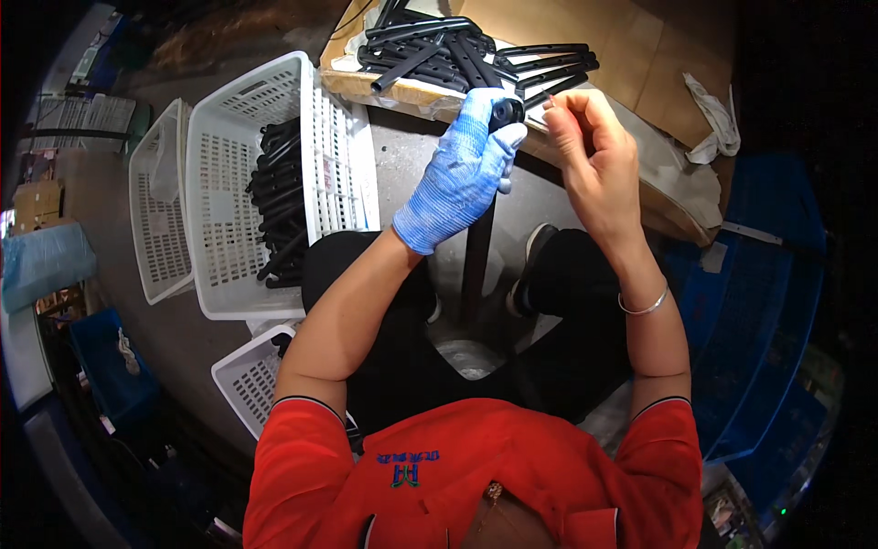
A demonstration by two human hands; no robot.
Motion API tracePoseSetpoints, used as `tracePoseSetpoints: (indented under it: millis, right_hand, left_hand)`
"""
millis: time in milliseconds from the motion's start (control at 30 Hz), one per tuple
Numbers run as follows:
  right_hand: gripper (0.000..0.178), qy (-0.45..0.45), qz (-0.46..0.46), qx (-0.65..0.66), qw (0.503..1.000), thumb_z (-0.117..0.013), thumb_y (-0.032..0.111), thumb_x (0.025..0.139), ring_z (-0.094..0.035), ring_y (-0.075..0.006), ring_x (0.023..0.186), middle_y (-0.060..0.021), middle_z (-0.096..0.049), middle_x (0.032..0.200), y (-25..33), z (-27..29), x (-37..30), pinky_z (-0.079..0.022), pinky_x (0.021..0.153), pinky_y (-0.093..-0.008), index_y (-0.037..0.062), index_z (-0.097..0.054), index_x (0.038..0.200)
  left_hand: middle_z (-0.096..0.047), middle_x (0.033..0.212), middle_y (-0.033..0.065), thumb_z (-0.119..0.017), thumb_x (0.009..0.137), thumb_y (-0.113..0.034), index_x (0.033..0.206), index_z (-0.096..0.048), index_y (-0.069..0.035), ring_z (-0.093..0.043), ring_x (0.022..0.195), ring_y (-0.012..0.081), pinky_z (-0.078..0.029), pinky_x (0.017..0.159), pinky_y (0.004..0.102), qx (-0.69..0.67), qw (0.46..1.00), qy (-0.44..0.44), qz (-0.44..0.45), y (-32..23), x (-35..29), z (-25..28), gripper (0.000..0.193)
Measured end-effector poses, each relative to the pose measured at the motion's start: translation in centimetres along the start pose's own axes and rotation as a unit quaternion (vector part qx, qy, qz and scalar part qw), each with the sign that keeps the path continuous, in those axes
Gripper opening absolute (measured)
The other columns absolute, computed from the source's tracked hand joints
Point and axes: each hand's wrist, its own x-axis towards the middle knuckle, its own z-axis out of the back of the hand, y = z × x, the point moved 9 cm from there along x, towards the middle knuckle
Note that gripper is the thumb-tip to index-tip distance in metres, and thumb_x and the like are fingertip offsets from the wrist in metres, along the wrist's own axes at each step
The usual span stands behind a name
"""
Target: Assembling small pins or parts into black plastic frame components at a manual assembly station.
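My left hand (455, 178), in a blue and white knit glove, is wrapped round a black tubular part (506, 113). The part's round, hollow end faces up past the thumb. Just right of that end, my bare right hand (596, 151) is closed in a pinch, with a small, thin piece at its fingertips too fine to make out. Beyond both hands, a pile of black tubular parts (439, 50) lies in an open cardboard box (402, 89). Below my left hand a dark upright bar (477, 256) shows; whether it belongs to the held part I cannot tell.
On the left stands a white plastic crate (215, 183) holding many black tubes (279, 201). Another white crate (160, 220) is beside it, and a smaller white basket (245, 380) sits nearer me. Blue plastic bins (750, 311) stand at right. Crumpled white wrapping (718, 123) hangs at the cardboard's edge.
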Motion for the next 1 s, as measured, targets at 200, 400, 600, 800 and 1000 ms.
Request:
tracePoseSetpoints:
  millis: [200,400,600,800,1000]
  right_hand:
    - [0.02,0.025,0.059,0.009,0.998,-0.072,0.006,0.075,-0.052,-0.0104,0.068,-0.0054,-0.055,0.075,1.1,-1.0,0.0,-0.044,0.064,-0.023,-0.0035,-0.059,0.087]
    - [0.019,0.072,0.076,0.024,0.994,-0.068,-0.001,0.072,-0.046,-0.0138,0.06,-0.0059,-0.049,0.069,1.5,-0.7,-0.1,-0.037,0.054,-0.0253,0.0,-0.06,0.089]
    - [0.02,0.103,0.091,0.035,0.99,-0.067,-0.001,0.073,-0.048,-0.0147,0.063,-0.0066,-0.049,0.074,1.3,-1.0,0.1,-0.039,0.057,-0.0259,0.0003,-0.061,0.092]
    - [0.013,0.003,-0.11,0.207,0.972,-0.058,0.014,0.088,-0.043,-0.0034,0.058,0.0044,-0.051,0.067,-6.8,0.3,3.9,-0.033,0.053,-0.0174,0.0017,-0.062,0.084]
    - [0.02,-0.013,-0.245,0.057,0.968,-0.058,0.02,0.086,-0.048,-0.0079,0.059,0.0012,-0.058,0.065,-25.1,-4.0,13.4,-0.037,0.057,-0.0237,0.0025,-0.063,0.077]
  left_hand:
    - [-0.053,0.09,0.0178,-0.059,0.084,-0.011,0.106,-0.048,-0.004,-0.055,0.076,0.0324,-0.045,0.065,0.0396,0.149,0.98,-0.03,-0.126,-0.8,-0.9,0.2,0.025]
    - [-0.055,0.096,0.0072,-0.06,0.085,-0.013,0.112,-0.053,-0.004,-0.053,0.076,0.015,-0.045,0.068,0.0271,0.124,0.988,0.063,-0.072,-1.9,-0.9,-0.7,0.03]
    - [-0.053,0.098,-0.0005,-0.052,0.093,-0.026,0.132,-0.04,-0.007,-0.05,0.07,0.0055,-0.044,0.058,0.0182,-0.217,0.941,0.19,0.175,0.4,-2.6,-2.0,0.045]
    - [-0.057,0.091,0.0032,-0.049,0.095,-0.022,0.114,-0.051,-0.003,-0.051,0.064,0.0061,-0.046,0.057,0.0206,-0.161,0.987,0.0,0.011,-0.9,-0.4,2.0,0.027]
    - [-0.051,0.08,0.0012,-0.054,0.09,-0.023,0.109,-0.054,-0.004,-0.05,0.065,0.0065,-0.045,0.058,0.0211,-0.1,0.986,-0.121,0.061,0.0,0.2,4.8,0.027]
